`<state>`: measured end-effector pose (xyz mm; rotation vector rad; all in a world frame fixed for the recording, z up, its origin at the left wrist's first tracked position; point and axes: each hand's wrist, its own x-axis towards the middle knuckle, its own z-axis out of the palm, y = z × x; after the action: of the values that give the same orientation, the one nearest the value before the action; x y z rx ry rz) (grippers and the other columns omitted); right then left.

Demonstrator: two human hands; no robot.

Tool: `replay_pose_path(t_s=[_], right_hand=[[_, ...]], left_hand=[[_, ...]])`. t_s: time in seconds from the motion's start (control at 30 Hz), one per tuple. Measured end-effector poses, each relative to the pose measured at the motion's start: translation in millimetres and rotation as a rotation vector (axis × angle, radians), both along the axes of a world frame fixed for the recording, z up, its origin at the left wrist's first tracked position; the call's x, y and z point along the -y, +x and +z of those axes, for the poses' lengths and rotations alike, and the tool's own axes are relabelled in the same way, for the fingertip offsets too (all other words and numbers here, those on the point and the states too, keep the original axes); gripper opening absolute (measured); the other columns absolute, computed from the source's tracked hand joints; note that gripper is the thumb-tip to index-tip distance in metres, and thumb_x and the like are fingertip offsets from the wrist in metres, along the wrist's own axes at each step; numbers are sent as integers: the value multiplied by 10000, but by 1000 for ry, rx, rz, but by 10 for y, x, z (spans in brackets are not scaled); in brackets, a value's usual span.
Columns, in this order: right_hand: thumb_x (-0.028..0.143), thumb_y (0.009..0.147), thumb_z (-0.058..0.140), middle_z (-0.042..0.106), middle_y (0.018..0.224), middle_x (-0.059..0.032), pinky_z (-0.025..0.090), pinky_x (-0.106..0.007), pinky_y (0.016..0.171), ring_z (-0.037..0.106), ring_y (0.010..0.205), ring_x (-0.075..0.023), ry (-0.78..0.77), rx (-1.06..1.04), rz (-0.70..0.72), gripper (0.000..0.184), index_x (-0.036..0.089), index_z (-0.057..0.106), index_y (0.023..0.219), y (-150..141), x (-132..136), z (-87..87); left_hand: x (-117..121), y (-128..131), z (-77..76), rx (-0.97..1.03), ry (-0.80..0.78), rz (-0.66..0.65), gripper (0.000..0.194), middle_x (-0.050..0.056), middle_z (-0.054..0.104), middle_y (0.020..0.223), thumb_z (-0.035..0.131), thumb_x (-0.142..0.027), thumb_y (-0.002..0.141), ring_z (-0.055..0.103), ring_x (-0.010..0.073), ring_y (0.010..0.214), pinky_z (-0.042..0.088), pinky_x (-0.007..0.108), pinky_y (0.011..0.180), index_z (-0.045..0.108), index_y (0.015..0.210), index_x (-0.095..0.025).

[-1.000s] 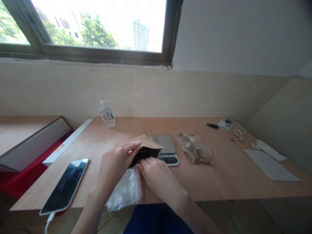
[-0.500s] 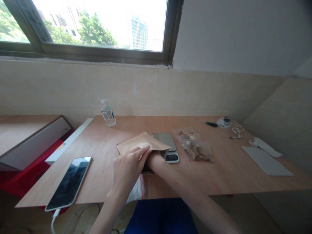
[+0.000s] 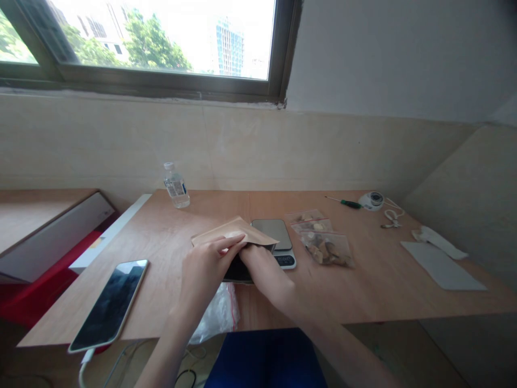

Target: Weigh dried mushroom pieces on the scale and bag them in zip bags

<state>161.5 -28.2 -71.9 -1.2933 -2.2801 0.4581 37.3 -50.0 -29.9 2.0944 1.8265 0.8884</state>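
Note:
A brown paper pouch [image 3: 230,231] lies on the wooden table [image 3: 379,280] with its dark mouth facing me. My left hand [image 3: 205,267] holds the upper lip of the pouch with its fingertips. My right hand [image 3: 264,269] has its fingers inside the pouch's mouth, so they are hidden. A clear zip bag with a red strip [image 3: 218,315] lies under my left wrist at the table's front edge. Just behind the pouch sits a small digital scale [image 3: 277,237].
Several clear zip bags holding brownish pieces [image 3: 323,245] lie right of the scale. A phone [image 3: 111,302] on a cable rests at the front left, a small bottle [image 3: 175,186] at the back. A screwdriver [image 3: 345,203], a round white device [image 3: 374,199] and grey sheet [image 3: 442,267] lie right.
My right hand went deep into the pouch up to the wrist half a second ago and has since drawn back, with only the fingers inside. My left hand keeps the pouch's lip raised.

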Motion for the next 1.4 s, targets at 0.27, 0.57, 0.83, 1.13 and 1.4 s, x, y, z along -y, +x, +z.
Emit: replay_pose_path(t_s=[0.27, 0.57, 0.83, 1.13, 1.4], right_hand=[[4, 855, 428, 666, 982, -66, 504, -323, 873, 612, 993, -188, 172, -137, 12, 267, 170, 628, 917, 319, 395, 247], [214, 822, 588, 702, 866, -31, 511, -264, 755, 654, 852, -166, 20, -753, -183, 122, 207, 699, 772, 752, 256, 183], [284, 758, 589, 725, 912, -99, 518, -339, 753, 665, 823, -204, -239, -740, -345, 234, 143, 715, 896, 1020, -381, -480], [263, 766, 572, 686, 909, -59, 512, -282, 676, 621, 690, -135, -153, -507, -382, 335, 158, 608, 1083, 1082, -610, -779], [258, 832, 511, 582, 1124, -124, 394, -435, 974, 515, 1112, -234, 305, -470, -420, 236, 166, 581, 1038, 1009, -407, -550]], left_hand=[[-25, -29, 76, 77, -30, 15, 231, -31, 739, 918, 539, -408, 833, 668, 186, 788, 423, 243, 653, 720, 966, -357], [-155, -130, 229, 22, -6, 168, 281, -5, 727, 707, 555, -502, 797, 655, 191, 677, 386, 252, 570, 732, 949, -346], [-219, -148, 246, 7, 69, 161, 305, -6, 737, 744, 543, -523, 791, 657, 180, 671, 416, 244, 566, 744, 911, -328], [-218, -154, 241, 28, 30, 168, 296, -19, 724, 693, 551, -540, 787, 655, 169, 660, 393, 244, 559, 738, 919, -352], [-189, -122, 235, 18, 16, 173, 324, -5, 717, 670, 537, -539, 788, 644, 172, 636, 389, 240, 544, 739, 934, -332]])
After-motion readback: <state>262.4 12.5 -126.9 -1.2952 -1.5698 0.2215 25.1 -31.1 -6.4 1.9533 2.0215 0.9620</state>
